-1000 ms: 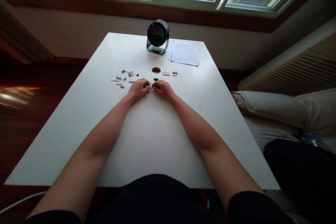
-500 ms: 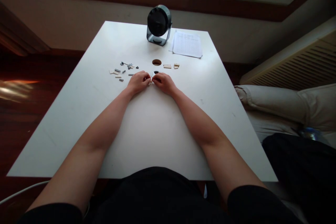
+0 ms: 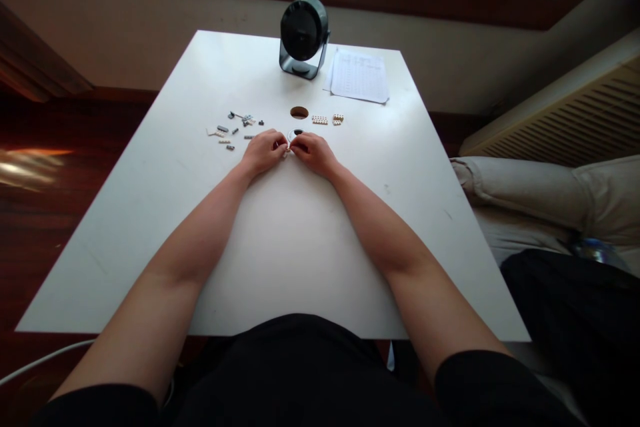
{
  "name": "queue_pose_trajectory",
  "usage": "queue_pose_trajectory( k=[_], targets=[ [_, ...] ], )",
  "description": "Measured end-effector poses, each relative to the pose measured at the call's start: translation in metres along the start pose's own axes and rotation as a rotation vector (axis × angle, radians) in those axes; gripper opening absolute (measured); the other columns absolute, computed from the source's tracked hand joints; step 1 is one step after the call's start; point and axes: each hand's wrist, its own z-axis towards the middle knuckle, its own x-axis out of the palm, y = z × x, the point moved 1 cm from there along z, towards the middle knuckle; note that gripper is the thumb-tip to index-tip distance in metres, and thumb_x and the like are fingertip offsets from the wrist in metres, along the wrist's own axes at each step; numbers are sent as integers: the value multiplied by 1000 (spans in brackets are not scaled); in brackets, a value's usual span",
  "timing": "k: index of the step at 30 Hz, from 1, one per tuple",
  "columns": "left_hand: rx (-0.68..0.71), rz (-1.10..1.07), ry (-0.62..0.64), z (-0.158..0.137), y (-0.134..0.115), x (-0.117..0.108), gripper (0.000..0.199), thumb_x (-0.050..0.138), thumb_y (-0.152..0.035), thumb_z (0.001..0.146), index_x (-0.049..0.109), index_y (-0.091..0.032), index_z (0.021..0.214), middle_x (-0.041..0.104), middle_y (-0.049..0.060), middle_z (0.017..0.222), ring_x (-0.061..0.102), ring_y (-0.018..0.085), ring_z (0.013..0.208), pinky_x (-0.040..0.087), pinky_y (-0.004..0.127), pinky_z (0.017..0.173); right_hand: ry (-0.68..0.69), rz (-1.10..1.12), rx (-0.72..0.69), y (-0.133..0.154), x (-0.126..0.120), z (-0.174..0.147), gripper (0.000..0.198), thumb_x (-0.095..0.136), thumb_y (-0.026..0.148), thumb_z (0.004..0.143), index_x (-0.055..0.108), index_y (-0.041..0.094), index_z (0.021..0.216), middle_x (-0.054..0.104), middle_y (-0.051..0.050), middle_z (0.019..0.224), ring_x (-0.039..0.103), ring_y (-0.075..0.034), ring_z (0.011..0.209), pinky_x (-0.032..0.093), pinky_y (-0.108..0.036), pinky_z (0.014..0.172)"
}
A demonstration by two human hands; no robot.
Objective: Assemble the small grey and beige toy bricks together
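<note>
On the white table point(image 3: 300, 247), my left hand point(image 3: 264, 152) and my right hand point(image 3: 314, 152) meet with fingertips pinched. Between them is a small pale toy building brick piece point(image 3: 286, 155), mostly hidden by the fingers. Both hands seem closed on this piece. Just beyond the fingertips lies a round white ring point(image 3: 291, 135) with a dark centre. Loose grey building bricks point(image 3: 223, 129) and other small pieces are scattered left of my left hand. Farther off to the right sit two studded pale brick groups point(image 3: 320, 120) point(image 3: 338, 119).
A black desk fan point(image 3: 303, 37) stands at the table's far side, with printed sheets point(image 3: 359, 75) to its right. A round hole point(image 3: 299, 113) opens in the tabletop beyond my hands. A beige sofa point(image 3: 525, 193) is on the right.
The camera view has tilted slightly downward, so the table's far items appear higher. My hands stay together at the same spot with the small piece between them.
</note>
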Motion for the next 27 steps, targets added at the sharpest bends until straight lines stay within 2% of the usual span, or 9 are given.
queue_pose_trajectory(
  k=[27],
  targets=[
    [10,42,-6,0,-2,-1,15,56,-29,86,69,-22,85,65,4,90,59,19,81,45,32,74,-21,12,7,5,-5,-1,15,56,26,90,71,21,89,64,-4,87,55,-18,83,41,-29,77]
  ],
)
